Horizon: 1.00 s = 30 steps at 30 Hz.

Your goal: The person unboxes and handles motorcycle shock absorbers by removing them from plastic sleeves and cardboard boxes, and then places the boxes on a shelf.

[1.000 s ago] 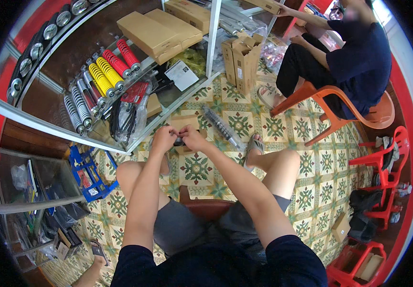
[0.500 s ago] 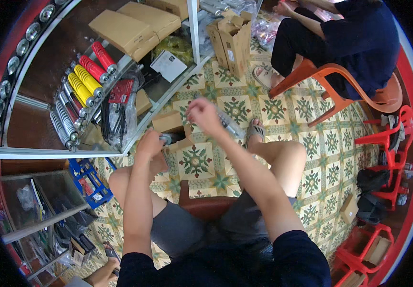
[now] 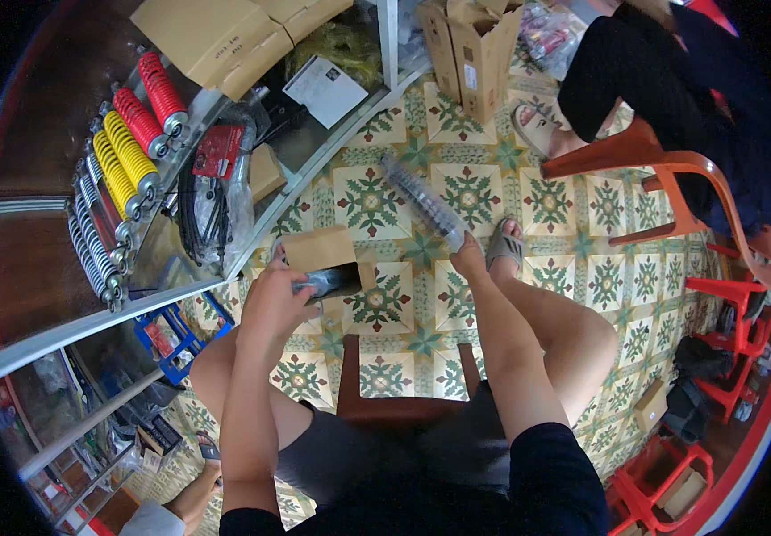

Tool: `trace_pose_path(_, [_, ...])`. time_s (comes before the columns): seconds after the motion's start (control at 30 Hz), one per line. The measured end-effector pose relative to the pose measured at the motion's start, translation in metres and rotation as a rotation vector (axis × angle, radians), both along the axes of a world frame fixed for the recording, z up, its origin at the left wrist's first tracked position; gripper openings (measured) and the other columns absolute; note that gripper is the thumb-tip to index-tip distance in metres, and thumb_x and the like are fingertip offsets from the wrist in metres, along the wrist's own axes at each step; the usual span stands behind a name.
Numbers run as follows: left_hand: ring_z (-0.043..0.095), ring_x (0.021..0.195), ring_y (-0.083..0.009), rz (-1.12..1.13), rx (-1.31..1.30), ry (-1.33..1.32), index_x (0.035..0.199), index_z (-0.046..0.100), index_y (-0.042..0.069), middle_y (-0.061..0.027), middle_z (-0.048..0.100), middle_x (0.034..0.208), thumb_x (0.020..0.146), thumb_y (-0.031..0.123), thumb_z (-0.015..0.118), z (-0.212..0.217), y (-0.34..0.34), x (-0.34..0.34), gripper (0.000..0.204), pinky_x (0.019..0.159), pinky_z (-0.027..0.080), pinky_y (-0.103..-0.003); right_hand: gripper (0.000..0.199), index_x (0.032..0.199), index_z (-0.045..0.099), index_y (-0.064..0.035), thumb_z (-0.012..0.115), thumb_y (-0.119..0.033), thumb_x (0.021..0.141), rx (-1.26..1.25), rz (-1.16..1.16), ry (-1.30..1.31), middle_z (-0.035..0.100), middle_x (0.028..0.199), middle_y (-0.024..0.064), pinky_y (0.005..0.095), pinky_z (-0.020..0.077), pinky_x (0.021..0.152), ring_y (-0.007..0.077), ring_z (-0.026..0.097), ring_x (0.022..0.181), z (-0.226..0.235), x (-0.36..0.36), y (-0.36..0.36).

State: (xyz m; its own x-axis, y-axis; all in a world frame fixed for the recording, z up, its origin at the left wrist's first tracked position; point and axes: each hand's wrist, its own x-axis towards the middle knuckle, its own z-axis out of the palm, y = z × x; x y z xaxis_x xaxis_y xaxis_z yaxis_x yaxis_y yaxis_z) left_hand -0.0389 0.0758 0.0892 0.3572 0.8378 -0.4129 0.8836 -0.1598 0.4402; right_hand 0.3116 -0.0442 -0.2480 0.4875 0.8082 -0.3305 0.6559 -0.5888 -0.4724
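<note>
We find a passage over the tiled floor [image 3: 392, 314] between the open carton [image 3: 318, 247] and the right hand [image 3: 468, 257]. Beyond it, the wrapped shock absorber [image 3: 425, 205] lies slantwise, its near end at that hand. The carton's raised flap bars its far side, while the left hand [image 3: 276, 299] crowds its near left. We note the display case [image 3: 316, 177] bounding the left and the orange chair [image 3: 613, 152] the right.
</note>
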Motion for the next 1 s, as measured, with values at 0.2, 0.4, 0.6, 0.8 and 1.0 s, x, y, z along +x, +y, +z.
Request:
trace_pose_path(0.2, [0.063, 0.090, -0.0339, 0.033, -0.082, 0.014, 0.096, 0.070, -0.003, -0.0163, 0.061, 0.100, 0.080, 0.013, 0.072, 0.009, 0.011, 0.008, 0.022, 0.080, 0.049, -0.040, 0.039, 0.120, 0.051, -0.0044, 0.057, -0.016, 0.083, -0.305, 0.023, -0.163, 0.061, 0.115, 0.0147, 0.0480, 0.0428, 0.094, 0.0320, 0.060, 0.108, -0.024, -0.024, 0.033])
trace_pose_path(0.4, [0.062, 0.087, -0.0332, 0.059, -0.106, -0.041, 0.095, 0.071, 0.000, -0.0141, 0.060, 0.097, 0.079, 0.014, 0.074, 0.008, 0.019, 0.012, 0.022, 0.078, 0.049, -0.040, 0.030, 0.110, 0.053, -0.0065, 0.059, -0.022, 0.085, -0.356, 0.093, -0.231, 0.064, 0.109, 0.0126, 0.0501, 0.0387, 0.094, 0.0296, 0.061, 0.106, -0.033, -0.013, 0.042])
trace_pose_path(0.6, [0.062, 0.090, -0.0338, 0.073, -0.075, -0.041, 0.092, 0.071, 0.001, -0.0138, 0.061, 0.096, 0.077, 0.016, 0.075, 0.011, 0.012, 0.003, 0.021, 0.080, 0.049, -0.041, 0.042, 0.099, 0.058, 0.0029, 0.066, -0.032, 0.078, -0.088, 0.029, 0.130, 0.067, 0.087, 0.0248, 0.0447, 0.0509, 0.076, 0.0432, 0.065, 0.085, -0.021, -0.034, 0.028])
trace_pose_path(0.8, [0.062, 0.096, -0.0341, 0.041, -0.016, -0.008, 0.090, 0.072, 0.004, -0.0153, 0.063, 0.104, 0.075, 0.021, 0.077, -0.011, 0.005, -0.010, 0.024, 0.086, 0.049, -0.043, 0.028, 0.081, 0.066, 0.0005, 0.070, -0.025, 0.072, -0.084, -0.161, 0.415, 0.065, 0.067, 0.0132, 0.0392, 0.0481, 0.056, 0.0281, 0.064, 0.060, 0.036, -0.055, 0.039])
trace_pose_path(1.0, [0.063, 0.096, -0.0347, 0.022, 0.043, -0.004, 0.086, 0.073, 0.005, -0.0180, 0.066, 0.100, 0.070, 0.021, 0.080, -0.024, 0.006, -0.011, 0.024, 0.084, 0.050, -0.044, 0.026, 0.074, 0.063, -0.0012, 0.071, -0.026, 0.072, 0.043, -0.236, 0.678, 0.058, 0.063, 0.0011, 0.0317, 0.0394, 0.050, 0.0111, 0.050, 0.054, 0.149, -0.064, 0.020])
